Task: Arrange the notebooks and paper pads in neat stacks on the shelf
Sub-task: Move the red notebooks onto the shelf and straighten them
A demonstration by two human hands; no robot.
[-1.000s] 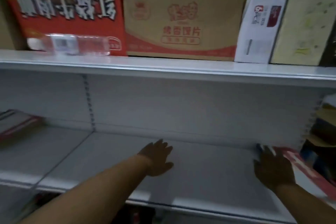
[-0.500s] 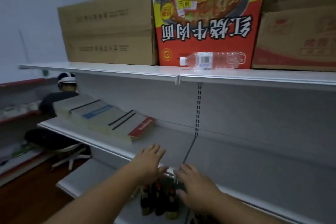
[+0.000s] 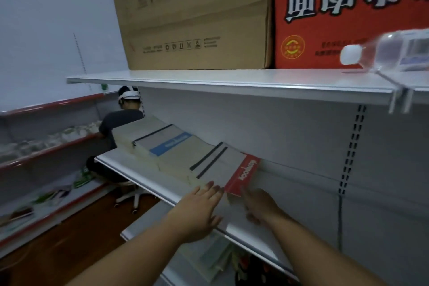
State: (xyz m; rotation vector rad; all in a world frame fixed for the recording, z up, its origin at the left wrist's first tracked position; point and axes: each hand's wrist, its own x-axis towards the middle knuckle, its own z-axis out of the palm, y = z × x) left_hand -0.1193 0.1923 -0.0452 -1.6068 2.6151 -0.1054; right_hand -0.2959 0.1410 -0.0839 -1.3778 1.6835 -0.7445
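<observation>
- The upper shelf (image 3: 232, 81) carried a brown carton (image 3: 197, 18) touching a red carton (image 3: 336, 7). The frame's top and right edges cut off the red one.
- On the middle shelf (image 3: 144, 169), a row of notebooks (image 3: 167, 146) lay flat along the back edge, running from the left end. The stacks overlapped, so I could not count them.
- A seated person (image 3: 120, 121) was partly hidden behind the row's far end.
- Items under the middle shelf (image 3: 213, 260) were dim and hard to make out.
- The left hand (image 3: 199, 209) lay flat with its fingers straight and together. The tips touched the near edge of the last grey stack.
- The right hand (image 3: 260, 204) was blurred at the near corner of the red-banded notebook (image 3: 246, 174), and I could not tell whether it gripped.
- A lying water bottle (image 3: 390, 51) was blurred and cut off at the right.
- Half a second earlier both hands were at the middle shelf's front edge, short of the notebooks, and the bottle showed whole.
</observation>
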